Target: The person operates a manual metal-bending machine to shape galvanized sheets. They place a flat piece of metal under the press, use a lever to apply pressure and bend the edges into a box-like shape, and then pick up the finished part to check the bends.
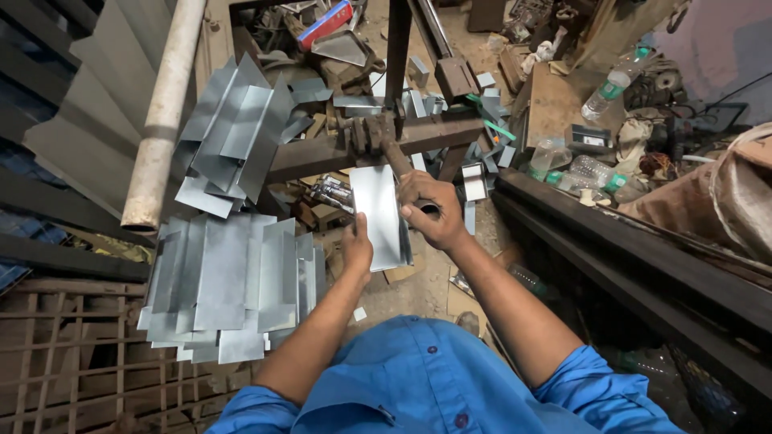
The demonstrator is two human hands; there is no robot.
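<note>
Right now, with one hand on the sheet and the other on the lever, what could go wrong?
1. The left hand steadies the bare edge of the sheet metal piece; a slip could cut it.
2. The right hand grips the lever handle right beside the sheet, so fingers could get pinched.
3. The stack of bent sheets overhangs its support and might slide off.

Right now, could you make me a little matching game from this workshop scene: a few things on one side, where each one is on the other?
Things:
1. left hand
2. right hand
3. stack of bent metal sheets
4. plastic bottle

Places:
A. upper right, among the clutter
B. on the lever handle
C. lower left, on a rusty grate
D. against the flat metal sheet

Pairs: 1-D, 2-B, 3-C, 4-A
</note>
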